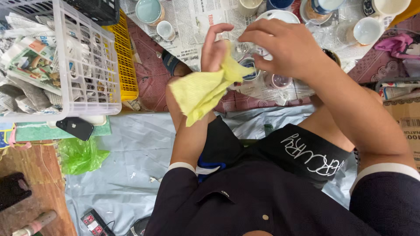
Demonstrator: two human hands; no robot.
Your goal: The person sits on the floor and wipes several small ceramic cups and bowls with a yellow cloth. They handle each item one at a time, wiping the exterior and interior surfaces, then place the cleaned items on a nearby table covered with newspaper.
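Observation:
My left hand (214, 48) grips a yellow cloth (201, 89) that hangs down over my forearm. My right hand (282, 46) is closed around a small clear glass (245, 48), which sits between the two hands, mostly hidden by fingers and cloth. The cloth's upper corner presses against the glass. Both hands are raised above my lap, over the newspaper spread on the floor.
Cups and mugs (366, 30) stand on newspaper (192, 26) at the top. A white plastic basket (87, 65) of crumpled newspaper and a yellow crate (127, 70) sit left. A black phone (75, 128), green bag (81, 155), power strip (94, 223) and cardboard box (404, 120) lie around.

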